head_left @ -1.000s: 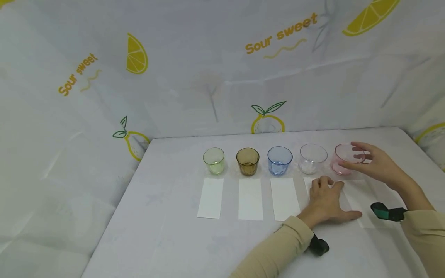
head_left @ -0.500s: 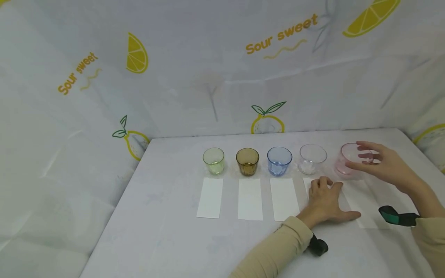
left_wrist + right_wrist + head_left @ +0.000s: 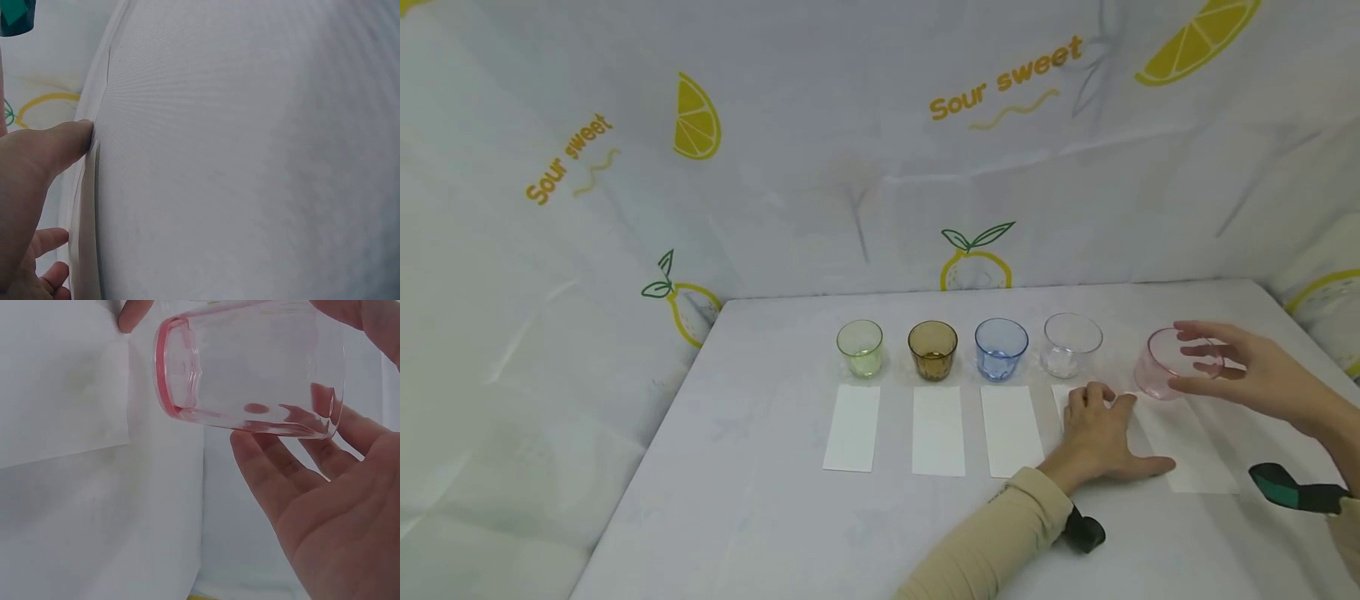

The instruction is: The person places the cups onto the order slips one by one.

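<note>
A pink-tinted glass (image 3: 1161, 367) is gripped by my right hand (image 3: 1273, 379), thumb on the near side and fingers round the far side. The right wrist view shows the glass (image 3: 250, 375) tilted, its thick pink base toward the table and slightly off it. My left hand (image 3: 1101, 437) rests on the table with fingers spread, covering most of a white card (image 3: 1058, 393). Its thumb reaches over another white card (image 3: 1195, 454) lying below the pink glass. In the left wrist view, the left thumb (image 3: 59, 147) touches down beside a slightly raised card edge (image 3: 87, 231).
Left of the pink glass stand a clear glass (image 3: 1071, 346), a blue glass (image 3: 1002, 350), an amber glass (image 3: 932, 352) and a green glass (image 3: 860, 350) in a row. White cards (image 3: 852, 429) lie before them. A printed cloth backdrop (image 3: 812, 167) rises behind the table (image 3: 737, 500).
My right hand has carried the pink glass rightward, away from the clear glass, then slightly toward me. The left hand has stayed in place.
</note>
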`<state>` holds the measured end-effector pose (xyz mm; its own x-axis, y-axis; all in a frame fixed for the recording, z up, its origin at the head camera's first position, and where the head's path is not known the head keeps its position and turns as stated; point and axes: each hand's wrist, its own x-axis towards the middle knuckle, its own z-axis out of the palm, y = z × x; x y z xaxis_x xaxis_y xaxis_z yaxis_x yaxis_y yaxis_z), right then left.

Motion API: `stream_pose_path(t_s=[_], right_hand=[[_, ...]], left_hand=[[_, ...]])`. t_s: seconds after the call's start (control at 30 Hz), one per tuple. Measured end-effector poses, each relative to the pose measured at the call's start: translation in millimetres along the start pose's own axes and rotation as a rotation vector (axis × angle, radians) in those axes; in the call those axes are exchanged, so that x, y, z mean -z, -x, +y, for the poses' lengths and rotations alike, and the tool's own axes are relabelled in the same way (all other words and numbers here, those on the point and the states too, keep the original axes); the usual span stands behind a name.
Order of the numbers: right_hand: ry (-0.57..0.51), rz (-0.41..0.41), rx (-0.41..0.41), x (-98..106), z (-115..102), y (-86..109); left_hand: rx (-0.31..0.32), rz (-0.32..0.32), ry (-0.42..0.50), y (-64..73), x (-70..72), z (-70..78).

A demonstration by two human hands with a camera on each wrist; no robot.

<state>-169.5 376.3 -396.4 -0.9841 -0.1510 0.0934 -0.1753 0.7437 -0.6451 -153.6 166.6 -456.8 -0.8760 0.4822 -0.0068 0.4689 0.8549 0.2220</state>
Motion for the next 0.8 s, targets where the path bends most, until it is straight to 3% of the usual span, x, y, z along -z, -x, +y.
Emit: stream_pose_path(t_s=[0.37,0.8], right_hand=[[-0.017,-0.040,0.066,5.0,1.4,15.4],[-0.040,-0.104,0.158,1.8,18.7,23.0]], left_hand=[[0.007,0.006,0.005,-0.2,-1.7,-0.4],[-0.005,0.010,0.018,0.1,-1.7,-1.0]])
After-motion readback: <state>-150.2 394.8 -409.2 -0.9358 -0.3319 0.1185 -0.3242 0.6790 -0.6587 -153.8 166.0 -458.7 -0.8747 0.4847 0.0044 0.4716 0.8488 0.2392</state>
